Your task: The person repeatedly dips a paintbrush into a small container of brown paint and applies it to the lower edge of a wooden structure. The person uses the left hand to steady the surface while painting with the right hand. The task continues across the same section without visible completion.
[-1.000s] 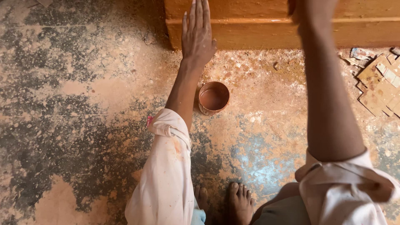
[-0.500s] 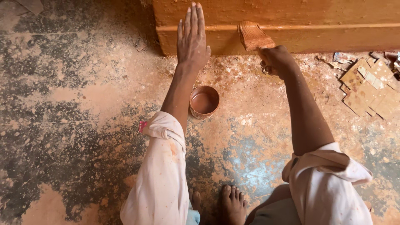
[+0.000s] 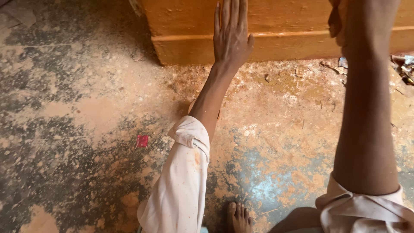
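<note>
My left hand (image 3: 231, 36) lies flat with its fingers straight against the orange wooden panel (image 3: 185, 21), just above its lower ledge (image 3: 293, 45). It holds nothing. My right arm reaches up at the right, and my right hand (image 3: 366, 8) is mostly cut off by the top edge. An edge of a brown pad (image 3: 335, 21) shows beside that wrist, held against the panel. A small round bowl (image 3: 191, 105) on the floor is almost hidden behind my left forearm.
The floor (image 3: 86, 108) is dark, patchy and covered in orange dust. A small red scrap (image 3: 142, 140) lies left of my sleeve. Chips and debris (image 3: 403, 67) lie at the right by the ledge. My bare foot (image 3: 239, 218) is at the bottom.
My right hand has gone up from the ledge with the brown pad, past the top edge. The view has shifted, so the bowl now sits behind my left forearm. My left hand stays flat on the panel.
</note>
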